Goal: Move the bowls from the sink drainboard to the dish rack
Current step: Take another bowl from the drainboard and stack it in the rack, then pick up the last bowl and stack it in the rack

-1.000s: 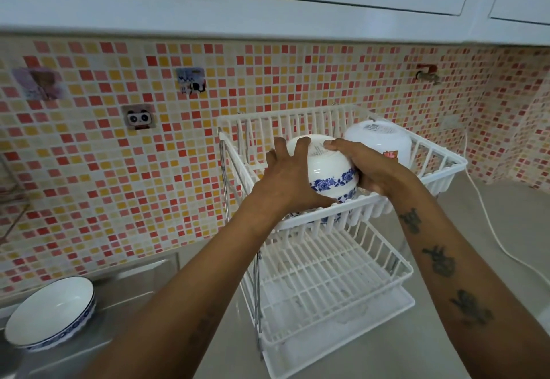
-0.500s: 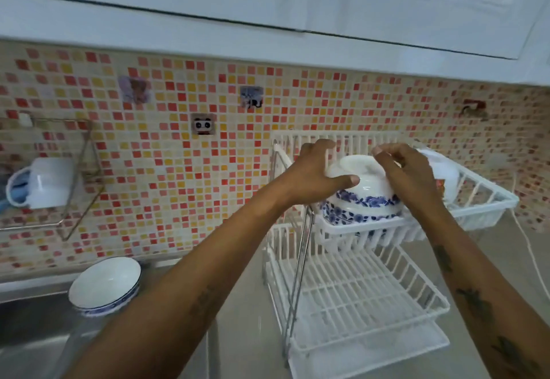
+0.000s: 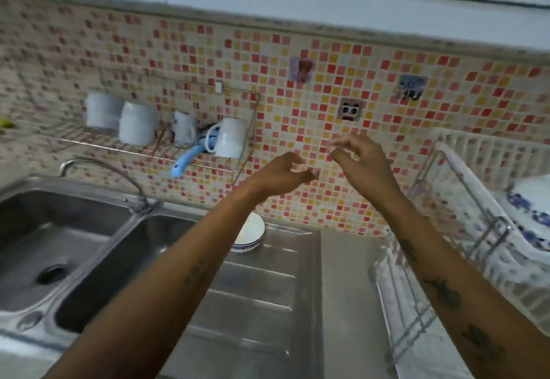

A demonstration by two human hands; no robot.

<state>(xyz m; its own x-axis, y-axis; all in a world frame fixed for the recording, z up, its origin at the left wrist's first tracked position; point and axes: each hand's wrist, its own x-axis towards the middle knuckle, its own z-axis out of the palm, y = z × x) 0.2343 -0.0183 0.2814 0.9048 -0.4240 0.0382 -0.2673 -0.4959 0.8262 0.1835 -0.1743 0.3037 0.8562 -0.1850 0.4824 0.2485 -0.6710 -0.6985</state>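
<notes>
A white bowl with a blue rim [image 3: 251, 234] stands upright on the steel drainboard [image 3: 262, 295] near the tiled wall, partly hidden behind my left forearm. My left hand [image 3: 281, 171] and my right hand [image 3: 355, 156] hang in the air above it, both empty with fingers loosely curled and apart. At the right edge the white two-tier dish rack [image 3: 464, 188] holds an upturned white bowl with blue flowers [image 3: 528, 212] in its top tier. The frame is blurred by motion.
A double steel sink [image 3: 89, 253] with a curved tap [image 3: 101, 170] lies to the left. A wire wall shelf [image 3: 166, 152] carries white mugs and a blue brush. Tiled wall behind, white cupboards overhead.
Both hands have let go of the flowered bowl, which stays in the rack's top tier, and swung left. The view has turned left toward the sink and drainboard.
</notes>
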